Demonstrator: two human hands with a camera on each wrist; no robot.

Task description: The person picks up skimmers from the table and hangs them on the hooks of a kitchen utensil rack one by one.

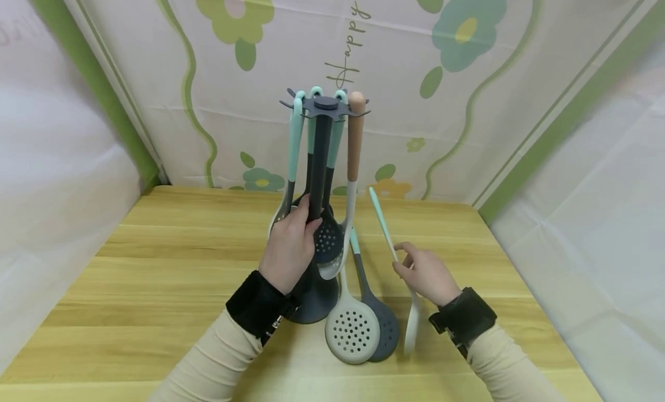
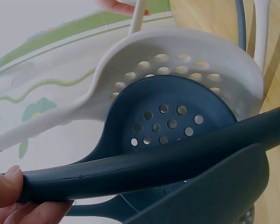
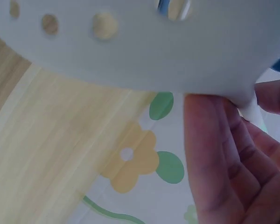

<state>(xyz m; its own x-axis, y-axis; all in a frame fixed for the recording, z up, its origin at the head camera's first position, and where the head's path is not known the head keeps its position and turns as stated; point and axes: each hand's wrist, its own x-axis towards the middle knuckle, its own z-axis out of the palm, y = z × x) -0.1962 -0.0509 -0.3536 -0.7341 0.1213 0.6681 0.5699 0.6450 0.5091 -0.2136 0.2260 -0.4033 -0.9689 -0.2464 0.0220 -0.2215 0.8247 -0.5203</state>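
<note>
My left hand (image 1: 291, 246) grips the dark pole (image 1: 320, 165) of an upright utensil stand. Several utensils hang from its top ring (image 1: 326, 104). They include a dark skimmer (image 2: 154, 121) and a white skimmer (image 2: 107, 86) with a brown handle (image 1: 355, 136). To the right, my right hand (image 1: 426, 275) pinches another white skimmer (image 1: 412, 327) by its shaft, tilted above the table. Its mint handle end (image 1: 379, 211) points up and away, while the perforated head (image 3: 144, 51) hangs low and edge-on in the head view.
A light grey skimmer (image 1: 353, 335) lies over a dark grey skimmer (image 1: 387, 332) on the wooden table (image 1: 171, 286), in front of the stand's round base (image 1: 314, 301). A flowered cloth (image 1: 400, 101) rises behind the table, with pale cloth walls at both sides.
</note>
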